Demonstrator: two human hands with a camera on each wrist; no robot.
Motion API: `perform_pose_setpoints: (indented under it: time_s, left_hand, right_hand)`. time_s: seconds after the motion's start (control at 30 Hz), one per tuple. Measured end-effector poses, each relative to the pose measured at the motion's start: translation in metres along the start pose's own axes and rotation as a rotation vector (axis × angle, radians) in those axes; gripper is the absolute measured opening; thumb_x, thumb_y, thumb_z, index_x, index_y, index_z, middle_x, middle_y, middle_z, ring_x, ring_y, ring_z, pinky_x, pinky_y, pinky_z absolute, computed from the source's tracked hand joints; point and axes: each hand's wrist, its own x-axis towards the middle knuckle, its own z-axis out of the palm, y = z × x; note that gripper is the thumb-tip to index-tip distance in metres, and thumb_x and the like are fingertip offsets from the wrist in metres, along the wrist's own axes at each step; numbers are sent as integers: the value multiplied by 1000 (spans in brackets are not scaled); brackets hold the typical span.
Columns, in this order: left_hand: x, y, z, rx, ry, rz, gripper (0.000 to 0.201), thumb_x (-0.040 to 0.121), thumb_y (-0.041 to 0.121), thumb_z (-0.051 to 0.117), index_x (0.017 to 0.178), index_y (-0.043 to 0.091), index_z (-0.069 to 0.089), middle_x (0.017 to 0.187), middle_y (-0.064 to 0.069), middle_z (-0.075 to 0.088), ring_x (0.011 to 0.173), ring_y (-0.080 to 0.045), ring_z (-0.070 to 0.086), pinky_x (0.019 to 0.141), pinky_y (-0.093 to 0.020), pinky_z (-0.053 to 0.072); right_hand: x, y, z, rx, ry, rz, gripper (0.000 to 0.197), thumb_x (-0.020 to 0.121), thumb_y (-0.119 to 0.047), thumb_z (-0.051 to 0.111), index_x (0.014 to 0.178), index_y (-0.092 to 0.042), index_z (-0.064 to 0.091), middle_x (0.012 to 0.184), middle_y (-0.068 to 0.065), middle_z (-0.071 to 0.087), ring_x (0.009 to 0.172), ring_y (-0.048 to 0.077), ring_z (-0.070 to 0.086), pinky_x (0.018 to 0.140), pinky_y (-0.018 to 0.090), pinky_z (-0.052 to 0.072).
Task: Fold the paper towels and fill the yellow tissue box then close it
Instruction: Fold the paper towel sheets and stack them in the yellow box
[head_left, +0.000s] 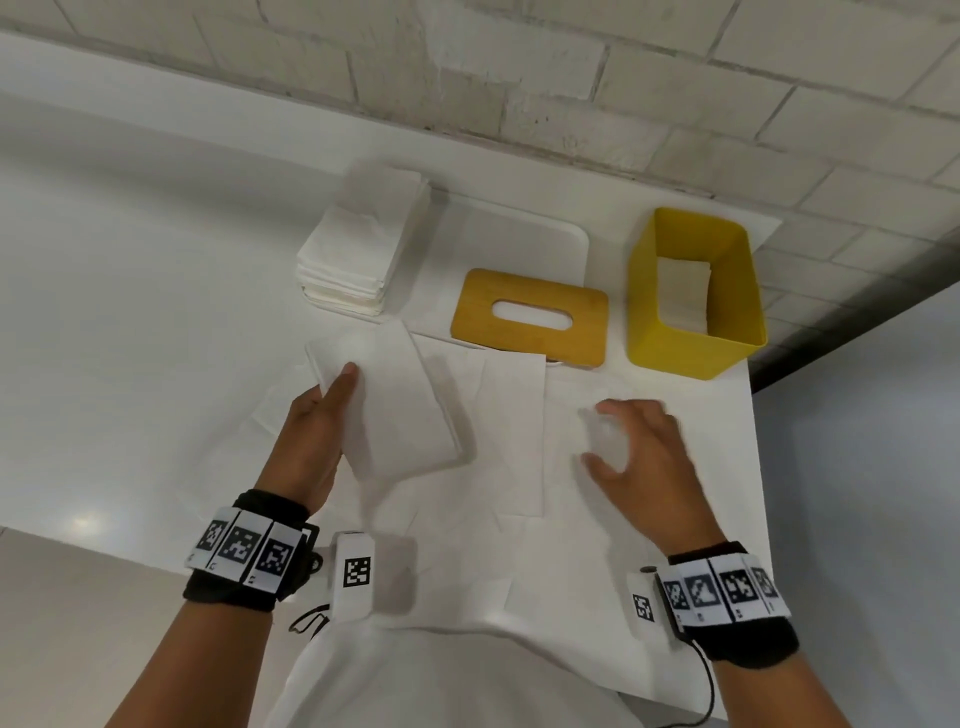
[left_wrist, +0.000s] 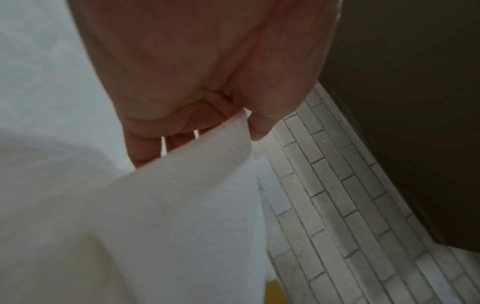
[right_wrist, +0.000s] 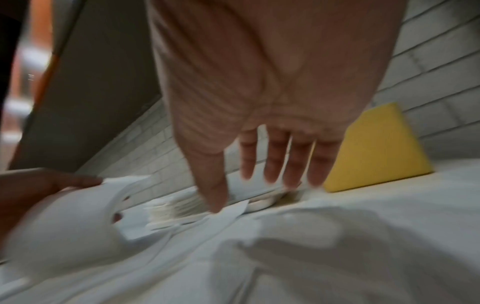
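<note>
**One towel lifted, box still mostly empty**

One folded towel (head_left: 405, 410) is pinched in the left hand (head_left: 311, 436), thumb on top and fingers (left_wrist: 145, 148) beneath, held clear of the counter (head_left: 130, 312) at centre frame. The right hand (head_left: 639, 457) hovers to the right of it, fingers (right_wrist: 275, 162) spread and loosely bent, gripping nothing; it is blurred in both views that show it, so whether the tips touch the loose sheets (head_left: 514, 431) below cannot be told.

The yellow box (head_left: 696, 291) stands open at the upper right of the head view, with a few white towels low inside. Its wooden lid (head_left: 530, 317) lies flat just left of it, slot up. A stack (head_left: 363, 249) of towels sits at upper centre, beside a white tray (head_left: 519, 244).

My reading is that this towel is between folding and loading, with most of the filling and the closing still to do.

Risks from here:
- The grip is on one edge only, so the free end may droop and the fold open on the way to the box.
- The towel appears close to the box opening in width; entering askew could catch it on the rim and crumple it.
- The light, open box may slide or tip if knocked.
- The lid lies between towel and box, so a low carry could snag on it.
- Sheets under the right hand could drag along and disturb others.
</note>
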Motion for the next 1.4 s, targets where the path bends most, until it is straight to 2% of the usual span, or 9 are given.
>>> perform_pose_setpoints:
  time_s: [0.13,0.53,0.7,0.8,0.87,1.03,1.17,1.3,1.4]
  left_hand:
    - [-8,13,15,13,-29,43,29,104,41,52,104,20,73,111,-6,78,110,-25,71,101,-43,53]
    - [-13,19,30,52,-103,74,31,105,41,50,105,20,74,101,-1,80,97,-16,75,85,-33,53]
    - [-10,22,28,54,-83,68,32,105,42,50,105,19,74,101,-3,80,100,-21,74,87,-36,53]
    - [-9,21,29,50,-80,61,33,105,42,51,104,18,74,103,-5,79,103,-24,73,91,-39,54]
    - [-9,20,30,33,-76,51,33,105,41,51,102,18,74,103,-6,79,103,-25,73,95,-42,54]
    - [-13,18,41,11,-106,32,31,104,40,52,101,19,74,102,-5,79,95,-20,73,95,-41,53]
    - [-13,17,49,21,-135,15,35,104,40,51,110,13,73,106,-10,78,100,-25,73,95,-42,54]
    - [-11,13,55,33,-134,-3,37,104,41,52,114,12,73,106,-9,78,106,-29,72,94,-42,55]
    - [-11,10,55,50,-139,-3,37,104,42,52,115,14,73,107,-7,79,106,-28,72,93,-41,54]
  right_hand:
    - [-6,-7,26,-111,-267,-105,63,84,-36,75,141,-28,50,135,-5,46,124,19,43,105,36,40]
    - [-3,-9,15,-201,-55,-205,31,80,-6,68,107,-21,68,95,-3,69,84,25,69,67,41,55]
    - [-6,-12,-29,-53,-58,-125,24,88,-7,65,106,-22,69,87,-8,69,78,12,67,70,33,57]
    - [-11,-1,-56,161,-90,27,24,91,-6,64,100,-27,70,81,-9,67,75,2,62,65,8,45]
    - [-12,10,-62,272,-83,162,27,94,-10,62,98,-36,69,84,-8,70,73,4,63,61,14,43]
    - [-18,25,-44,419,-224,385,25,103,-17,49,103,-33,67,98,-1,74,70,19,72,71,33,54]
    - [-8,17,-30,587,-249,510,16,99,-38,61,108,-26,68,103,5,75,76,24,76,76,42,59]
    - [0,-1,-8,348,-260,440,42,83,-57,74,112,-29,63,95,-5,71,84,15,72,83,35,57]
    - [-2,-17,14,84,-218,345,58,80,-51,78,126,-24,54,106,-1,65,104,19,63,89,33,50]
